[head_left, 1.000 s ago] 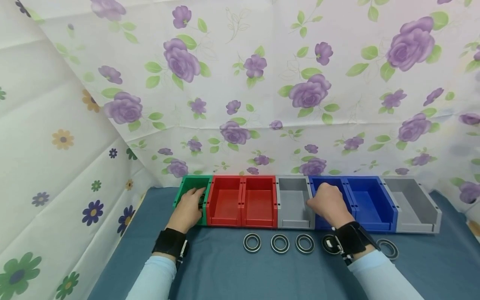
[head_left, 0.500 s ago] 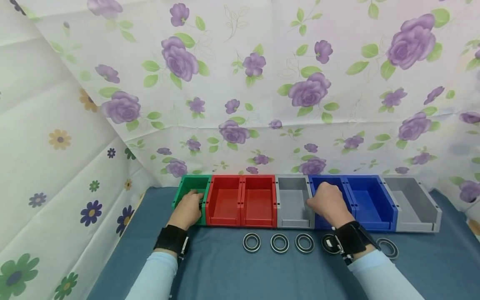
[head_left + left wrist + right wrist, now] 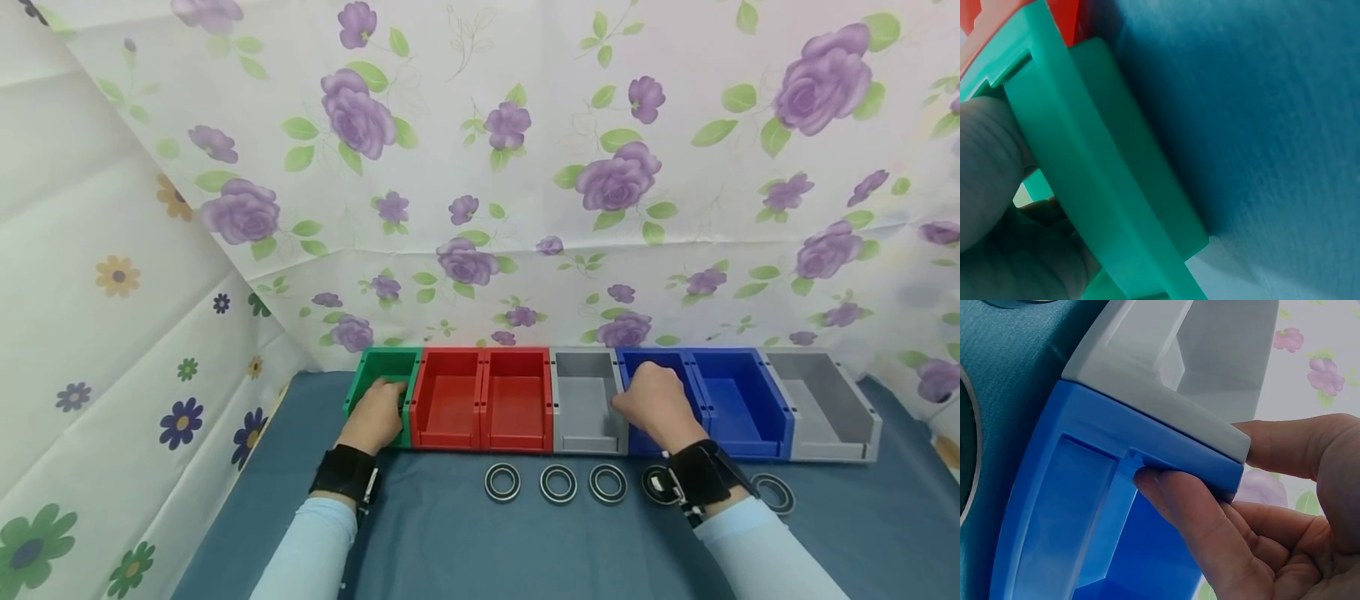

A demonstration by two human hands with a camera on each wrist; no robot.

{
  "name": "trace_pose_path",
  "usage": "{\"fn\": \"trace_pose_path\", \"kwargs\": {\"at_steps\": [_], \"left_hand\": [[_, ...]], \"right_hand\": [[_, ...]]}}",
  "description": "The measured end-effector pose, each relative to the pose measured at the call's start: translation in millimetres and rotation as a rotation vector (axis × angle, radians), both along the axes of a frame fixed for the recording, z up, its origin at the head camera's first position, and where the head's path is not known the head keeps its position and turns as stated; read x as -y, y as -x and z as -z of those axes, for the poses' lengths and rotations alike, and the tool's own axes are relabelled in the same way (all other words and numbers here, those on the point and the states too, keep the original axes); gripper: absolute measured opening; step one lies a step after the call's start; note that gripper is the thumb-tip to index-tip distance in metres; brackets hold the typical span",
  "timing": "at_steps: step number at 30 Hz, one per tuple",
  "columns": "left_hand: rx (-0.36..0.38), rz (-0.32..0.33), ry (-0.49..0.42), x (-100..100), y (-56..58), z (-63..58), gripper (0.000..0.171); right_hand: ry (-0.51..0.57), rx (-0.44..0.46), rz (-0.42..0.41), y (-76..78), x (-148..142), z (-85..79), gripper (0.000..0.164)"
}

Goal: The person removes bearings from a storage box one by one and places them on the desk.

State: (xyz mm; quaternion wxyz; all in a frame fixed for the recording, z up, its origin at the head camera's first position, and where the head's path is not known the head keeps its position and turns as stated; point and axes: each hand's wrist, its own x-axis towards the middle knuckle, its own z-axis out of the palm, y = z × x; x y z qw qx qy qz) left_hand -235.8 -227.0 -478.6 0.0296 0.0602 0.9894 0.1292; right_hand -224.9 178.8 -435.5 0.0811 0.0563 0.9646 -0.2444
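Observation:
My left hand point(image 3: 373, 417) reaches into the green bin point(image 3: 397, 360) at the left end of the row. In the left wrist view its thumb point(image 3: 988, 162) and fingers pass behind the front wall of the bin, so what they hold, if anything, is hidden. My right hand point(image 3: 660, 408) pinches the side walls where the middle grey bin point(image 3: 592, 446) and a blue bin point(image 3: 633, 361) meet. The right wrist view shows the thumb point(image 3: 1288, 447) on the grey side and the index finger point(image 3: 1191, 512) on the blue side.
Two red bins point(image 3: 450, 442), another blue bin point(image 3: 750, 450) and a grey bin point(image 3: 832, 452) complete the row. Several ring-shaped bearings point(image 3: 489, 483) lie on the blue-grey cloth point(image 3: 525, 550) in front; my right wrist partly covers one. A flowered sheet point(image 3: 480, 167) hangs behind.
My left hand has sunk slightly deeper into the green bin, and the dark ring seen at its fingers is now hidden. My right hand keeps its grip in place.

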Motion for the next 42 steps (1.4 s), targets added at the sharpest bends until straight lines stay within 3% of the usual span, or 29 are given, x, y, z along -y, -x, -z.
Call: {"fn": "trace_pose_path", "kwargs": {"at_steps": [8,15,29,42], "left_hand": [[-0.008,0.014,0.017,2.0,-1.2,-0.9,0.049],[-0.056,0.014,-0.01,5.0,-12.0,-5.3,0.048],[-0.256,-0.027,-0.099,2.8,-33.1,-31.8,0.054],[-0.531,-0.013,-0.197,-11.4,-45.8,-49.5,0.052]], "right_hand": [[0.014,-0.01,-0.005,-0.5,-0.7,0.4,0.022],[0.019,-0.008,-0.006,-0.4,-0.9,-0.2,0.023],[0.016,-0.008,-0.014,-1.8,-1.3,-0.3,0.024],[0.015,-0.029,-0.013,0.3,-2.9,3.6,0.023]]}}
